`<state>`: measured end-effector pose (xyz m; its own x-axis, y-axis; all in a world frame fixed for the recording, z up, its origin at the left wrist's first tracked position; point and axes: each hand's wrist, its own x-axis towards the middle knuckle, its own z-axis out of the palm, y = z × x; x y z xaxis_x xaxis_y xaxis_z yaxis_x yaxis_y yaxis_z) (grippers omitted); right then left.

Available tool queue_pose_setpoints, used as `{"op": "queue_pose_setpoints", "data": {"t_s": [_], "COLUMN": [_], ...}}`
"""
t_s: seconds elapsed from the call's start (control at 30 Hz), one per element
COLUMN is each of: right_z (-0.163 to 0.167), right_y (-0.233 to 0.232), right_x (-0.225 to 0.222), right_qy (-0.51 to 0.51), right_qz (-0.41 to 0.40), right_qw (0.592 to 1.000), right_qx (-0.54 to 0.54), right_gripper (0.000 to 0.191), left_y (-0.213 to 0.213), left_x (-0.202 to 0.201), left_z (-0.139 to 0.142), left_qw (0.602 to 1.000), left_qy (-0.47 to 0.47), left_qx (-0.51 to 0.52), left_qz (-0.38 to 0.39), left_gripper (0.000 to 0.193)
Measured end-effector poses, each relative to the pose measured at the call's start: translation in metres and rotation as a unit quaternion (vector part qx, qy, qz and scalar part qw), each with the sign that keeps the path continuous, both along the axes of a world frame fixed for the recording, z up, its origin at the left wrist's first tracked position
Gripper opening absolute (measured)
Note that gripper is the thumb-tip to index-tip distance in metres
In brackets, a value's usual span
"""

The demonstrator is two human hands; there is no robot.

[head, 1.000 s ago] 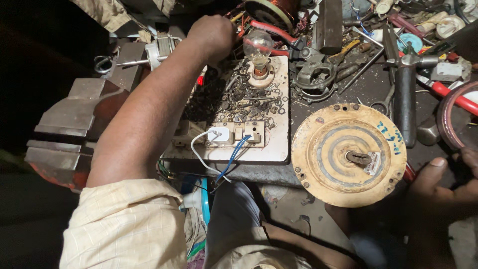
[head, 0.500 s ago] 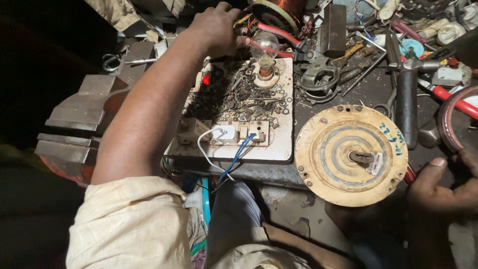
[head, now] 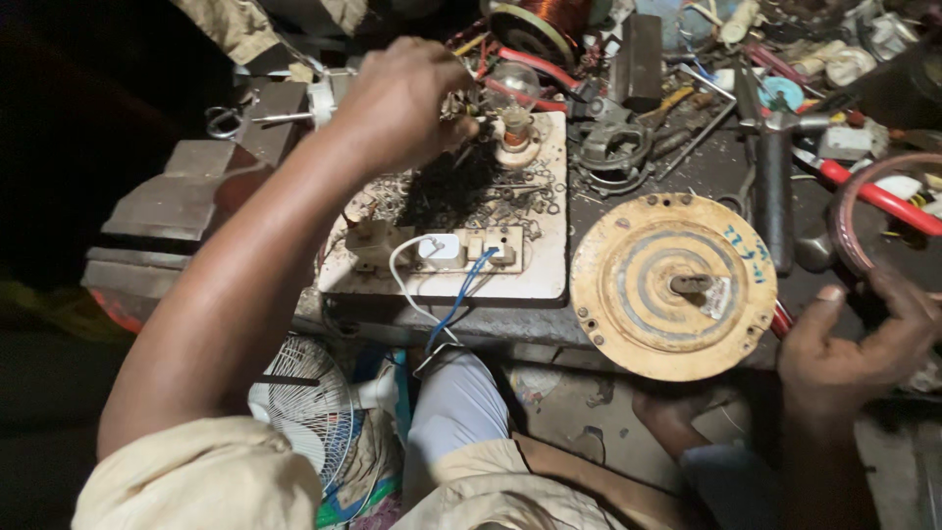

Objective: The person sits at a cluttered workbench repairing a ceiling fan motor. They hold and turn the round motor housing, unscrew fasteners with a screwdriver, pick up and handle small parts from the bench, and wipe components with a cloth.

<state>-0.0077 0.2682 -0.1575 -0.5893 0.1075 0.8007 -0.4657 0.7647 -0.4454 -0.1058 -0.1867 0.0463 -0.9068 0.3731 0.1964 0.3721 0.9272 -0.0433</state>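
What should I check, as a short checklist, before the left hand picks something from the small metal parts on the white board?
1. Left hand over the pile of small metal parts: ok, fingertips are bent down at its far edge.
2. Something already pinched in the left hand: cannot tell, the fingertips are hidden.
3. Glass bulb clear of the left hand: not ok, it stands upright right beside the fingers.
4. White and blue wires away from the pile: ok, they leave the near edge of the white board.
5. Round metal cover steady: ok, it lies flat on the bench.
6. Right hand free: not ok, it grips the bench edge beside the cover.
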Motion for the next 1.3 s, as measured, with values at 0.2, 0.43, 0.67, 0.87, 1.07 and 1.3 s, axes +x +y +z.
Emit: {"op": "queue_pose_setpoints", "data": {"t_s": [0.2,0.43,0.67,0.87,1.07,1.3], "right_z": [-0.008,-0.007,-0.005,-0.004,0.007,0.013], "right_y": [0.004,0.004,0.005,0.001,0.003,0.006], "right_x": [-0.009,-0.008,-0.006,-0.009,-0.009,-0.006], "right_qy": [0.054,-0.005,-0.004,0.001,-0.005,-0.016], "right_qz": [-0.014,-0.038,-0.018,-0.007,0.002,-0.023], "right_qw": [0.998,0.999,0.999,0.999,0.999,1.000], "right_qx": [0.008,-0.037,-0.038,-0.041,-0.044,-0.012], "right_gripper": [0.026,0.029,0.024,0.021,0.017,0.026], "left_y": [0.066,0.132,0.129,0.133,0.147,0.153], "left_x": [0.075,0.128,0.160,0.169,0.158,0.159], "left_z": [-0.019,-0.072,-0.113,-0.137,-0.150,-0.156], "left_qw": [0.984,0.947,0.934,0.918,0.901,0.870], "left_qy": [0.037,0.053,0.099,0.104,0.117,0.089], "left_qx": [0.058,0.240,0.304,0.364,0.404,0.480], "left_qz": [-0.166,-0.206,-0.162,-0.122,-0.107,-0.068], "left_gripper": [0.043,0.039,0.029,0.029,0.023,0.015]}}
